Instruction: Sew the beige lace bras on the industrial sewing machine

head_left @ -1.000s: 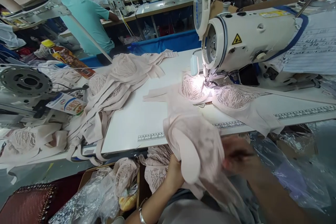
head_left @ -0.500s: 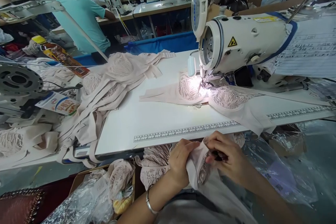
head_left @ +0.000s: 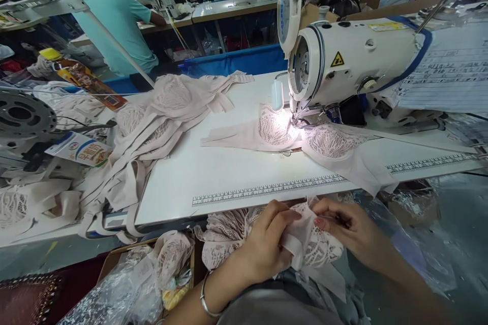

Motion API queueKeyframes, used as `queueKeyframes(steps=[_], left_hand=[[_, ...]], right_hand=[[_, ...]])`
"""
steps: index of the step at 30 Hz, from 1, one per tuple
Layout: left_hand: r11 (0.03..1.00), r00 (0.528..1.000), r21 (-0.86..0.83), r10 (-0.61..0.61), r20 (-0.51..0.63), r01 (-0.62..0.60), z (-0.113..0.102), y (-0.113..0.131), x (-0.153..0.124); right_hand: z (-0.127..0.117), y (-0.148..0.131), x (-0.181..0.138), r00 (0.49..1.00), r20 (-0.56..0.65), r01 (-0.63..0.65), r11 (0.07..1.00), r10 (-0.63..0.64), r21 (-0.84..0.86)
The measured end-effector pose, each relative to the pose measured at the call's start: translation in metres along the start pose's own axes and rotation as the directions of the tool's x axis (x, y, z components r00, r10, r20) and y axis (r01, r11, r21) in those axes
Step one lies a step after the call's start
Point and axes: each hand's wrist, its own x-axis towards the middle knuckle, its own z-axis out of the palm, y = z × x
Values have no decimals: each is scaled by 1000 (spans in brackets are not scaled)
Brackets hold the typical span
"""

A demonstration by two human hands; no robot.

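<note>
Below the table's front edge I hold a pale pink lace bra over my lap. My left hand is closed on its plain fabric side, fingers curled round the cloth. With thumb and fingers pinched, my right hand grips its upper edge just to the right. A second bra of the same kind lies on the white table, one part under the lit needle of the sewing machine. More lace pieces hang beside my left forearm.
Several bras are heaped on the table's left. A ruler strip runs along its front edge. A bottle and a printed packet lie at far left. A box with plastic bags stands below. A person sits beyond.
Both hands have shifted slightly right with the bra. More of its lace cup now shows between and below them, and the fabric is turned differently. The bra under the needle stays put.
</note>
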Motion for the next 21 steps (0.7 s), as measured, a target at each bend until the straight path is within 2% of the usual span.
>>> queueKeyframes(steps=[2, 3, 5, 8, 9, 11, 13, 15, 18, 21], left_hand=[[973, 973, -211, -49, 226, 98, -15, 6, 6], [948, 954, -292, -39, 298, 130, -22, 9, 10], [926, 936, -340, -39, 350, 166, -33, 11, 19], [970, 930, -207, -44, 366, 128, -37, 8, 31], [979, 923, -183, -15, 384, 92, -36, 6, 34], [971, 895, -234, 58, 442, 53, -35, -1, 39], [934, 865, -329, 44, 501, 143, -38, -7, 41], [880, 814, -373, -28, 581, 296, -43, -13, 40], [795, 718, -342, -161, 677, 501, -49, -17, 37], [716, 681, -320, -290, 672, 621, -49, -20, 34]], right_hand=[[-6, -2, 0, 1000, 30, 0, 999, 2, -49], [-9, -4, -1, 998, 57, 1, 997, 3, -72], [-10, -7, -2, 991, 131, 28, 993, -13, -117], [-8, -15, -5, 966, 246, 127, 977, -83, -171], [-7, -18, -6, 958, 267, 164, 968, -109, -191], [-7, -22, -7, 946, 278, 235, 944, -167, -234], [-11, -23, -7, 935, 275, 295, 922, -224, -252], [-17, -20, -5, 927, 271, 321, 920, -258, -223], [-22, -12, -1, 922, 298, 294, 948, -246, -125], [-21, -3, 4, 924, 337, 221, 972, -183, -78]])
